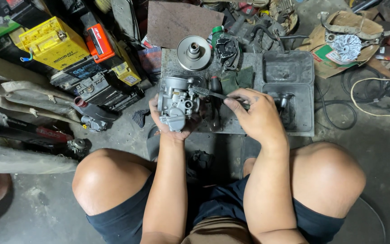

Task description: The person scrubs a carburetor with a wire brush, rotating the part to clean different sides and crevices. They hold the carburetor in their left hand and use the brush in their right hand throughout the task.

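1. A round metal pulley disc (194,53) lies beyond the hands, on a grey slab (172,63).
2. A black engine part (227,50) sits just right of the disc.
3. A grey two-compartment tray (294,97) lies right of the right hand.
4. A yellow battery (53,41) and an orange-topped battery (99,41) stand far left.
5. A white finned fan wheel (347,46) rests on cardboard (321,56), far right.

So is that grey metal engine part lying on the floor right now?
No, the left hand holds the grey engine part up above the floor, while the right hand points a small brush at it.
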